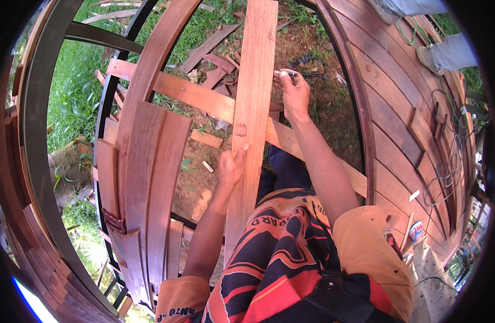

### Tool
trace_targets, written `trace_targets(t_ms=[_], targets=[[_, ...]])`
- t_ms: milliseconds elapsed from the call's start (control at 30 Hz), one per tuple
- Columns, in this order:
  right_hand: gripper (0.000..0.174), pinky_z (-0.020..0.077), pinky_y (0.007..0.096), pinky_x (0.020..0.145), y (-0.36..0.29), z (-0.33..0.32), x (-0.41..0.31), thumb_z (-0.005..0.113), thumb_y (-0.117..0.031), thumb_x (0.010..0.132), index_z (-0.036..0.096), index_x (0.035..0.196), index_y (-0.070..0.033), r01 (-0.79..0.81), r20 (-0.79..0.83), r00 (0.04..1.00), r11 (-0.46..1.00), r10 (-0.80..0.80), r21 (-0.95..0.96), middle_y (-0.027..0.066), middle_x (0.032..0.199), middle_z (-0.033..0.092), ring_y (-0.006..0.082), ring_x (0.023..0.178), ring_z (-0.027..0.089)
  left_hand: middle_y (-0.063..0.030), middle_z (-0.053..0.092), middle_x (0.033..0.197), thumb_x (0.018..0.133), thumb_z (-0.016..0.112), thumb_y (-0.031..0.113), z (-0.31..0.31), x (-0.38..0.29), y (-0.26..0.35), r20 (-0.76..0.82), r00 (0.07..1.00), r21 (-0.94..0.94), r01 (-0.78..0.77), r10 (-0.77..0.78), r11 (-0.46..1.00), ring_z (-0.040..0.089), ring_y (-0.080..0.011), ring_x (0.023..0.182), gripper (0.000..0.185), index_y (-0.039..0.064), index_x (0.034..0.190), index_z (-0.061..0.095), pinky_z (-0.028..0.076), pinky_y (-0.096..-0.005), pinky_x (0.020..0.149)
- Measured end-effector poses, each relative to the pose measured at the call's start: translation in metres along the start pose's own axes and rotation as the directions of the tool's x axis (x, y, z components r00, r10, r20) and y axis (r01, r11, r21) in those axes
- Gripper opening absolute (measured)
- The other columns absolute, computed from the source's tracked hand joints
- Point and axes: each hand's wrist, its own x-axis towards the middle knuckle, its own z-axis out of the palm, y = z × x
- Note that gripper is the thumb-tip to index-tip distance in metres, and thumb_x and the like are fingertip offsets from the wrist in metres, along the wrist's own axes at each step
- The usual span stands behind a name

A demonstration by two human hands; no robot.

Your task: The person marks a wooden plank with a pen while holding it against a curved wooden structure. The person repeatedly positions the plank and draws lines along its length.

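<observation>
A long wooden plank [253, 80] runs lengthwise before me, over a narrower wooden batten [201, 99] that crosses beneath it. My left hand [231, 165] grips the plank's left edge, its thumb on the upper face near a dark patch in the wood. At the right edge, farther up, my right hand [294, 95] pinches a slim dark pen or pencil [292, 74]. Its light tip points at the plank's edge; whether it touches cannot be told. Part of the plank's near end is hidden by my shirt.
Loose planks [138, 161] lie on the left over a black metal frame [128, 44]. Wood offcuts [217, 76] litter the ground below. On the right, wooden decking [388, 101] carries a loose cable [449, 177]. Other people's feet [431, 58] and a sandalled foot [417, 231] rest there.
</observation>
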Motion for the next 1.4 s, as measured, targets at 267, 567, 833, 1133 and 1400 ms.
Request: trace_targets(t_ms=[267,567,833,1133,1400], targets=[[0.016,0.057,0.0319,0.081,0.008,0.004,0.022,0.057,-0.011,0.1,0.061,0.109,0.002,0.093,0.013,0.995,0.989,-0.095,0.113,0.0138,0.103,0.07,0.0197,0.091,0.069,-0.0257,0.052,0.059,0.094,0.056,0.056,0.005,-0.001,0.006,-0.071,0.994,-0.139,-0.094,0.085,0.986,0.057,-0.0381,0.06,0.066,-0.007,0.075,0.064,0.044,-0.0487,0.058],[0.015,0.0573,0.031,0.079,0.003,0.007,0.014,0.057,-0.009,0.099,0.061,0.108,0.003,0.047,-0.046,0.998,0.998,-0.048,-0.033,0.0146,0.102,0.07,0.0195,0.09,0.069,-0.0235,0.045,0.057,0.095,0.057,0.053,-0.001,-0.003,0.005,0.022,1.0,-0.066,-0.007,0.009,0.998,0.047,-0.0329,0.055,0.063,-0.007,0.078,0.065,0.041,-0.0462,0.056],[0.015,0.0573,0.0304,0.079,0.004,0.001,-0.013,0.059,-0.01,0.099,0.061,0.107,0.002,0.04,-0.024,0.999,0.999,-0.04,-0.025,0.0132,0.101,0.07,0.0184,0.09,0.069,-0.024,0.045,0.055,0.095,0.056,0.053,0.008,0.003,-0.005,-0.094,0.988,-0.077,-0.129,0.122,0.989,0.047,-0.0333,0.052,0.069,-0.009,0.066,0.058,0.039,-0.0481,0.055],[0.014,0.0567,0.0298,0.079,0.017,-0.01,-0.036,0.059,-0.012,0.099,0.062,0.107,-0.001,0.043,-0.014,0.999,0.994,-0.045,-0.099,0.0113,0.101,0.07,0.0164,0.089,0.068,-0.0305,0.054,0.06,0.093,0.057,0.058,0.005,0.003,-0.005,-0.038,0.998,-0.044,-0.051,0.05,0.998,0.062,-0.0451,0.062,0.071,-0.01,0.072,0.064,0.045,-0.0511,0.059],[0.014,0.057,0.0303,0.073,0.021,-0.019,-0.058,0.059,-0.012,0.099,0.062,0.106,-0.001,0.072,0.03,0.997,0.984,-0.068,-0.161,0.01,0.099,0.07,0.0142,0.085,0.067,-0.0222,0.048,0.051,0.092,0.058,0.059,0.013,0.007,-0.015,-0.058,0.998,-0.098,-0.003,-0.003,0.995,0.056,-0.0327,0.051,0.074,-0.008,0.061,0.056,0.043,-0.0495,0.055]])
